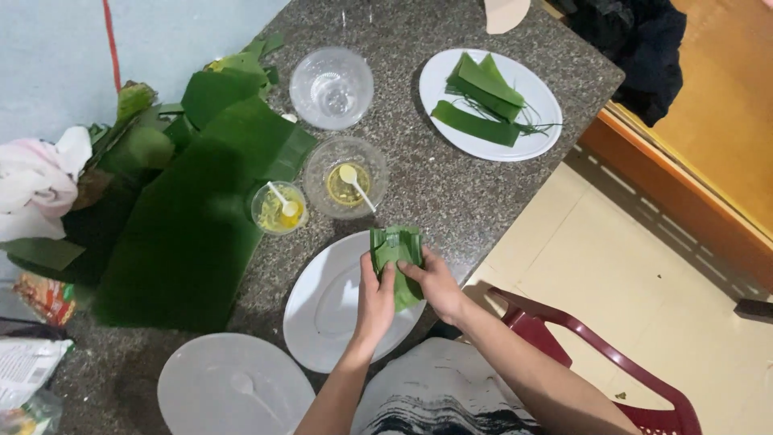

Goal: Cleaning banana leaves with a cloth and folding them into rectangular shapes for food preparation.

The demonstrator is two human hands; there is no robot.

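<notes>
Above the white plate (322, 314), the folded leaf parcel (396, 250) sits in both hands' grip.

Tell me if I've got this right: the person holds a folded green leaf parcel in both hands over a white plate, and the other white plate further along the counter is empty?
Not quite. The far white plate is not empty: the head view shows green leaf strips lying on it. The rest holds: left hand and right hand both grip the folded leaf parcel over the near white plate.
</notes>
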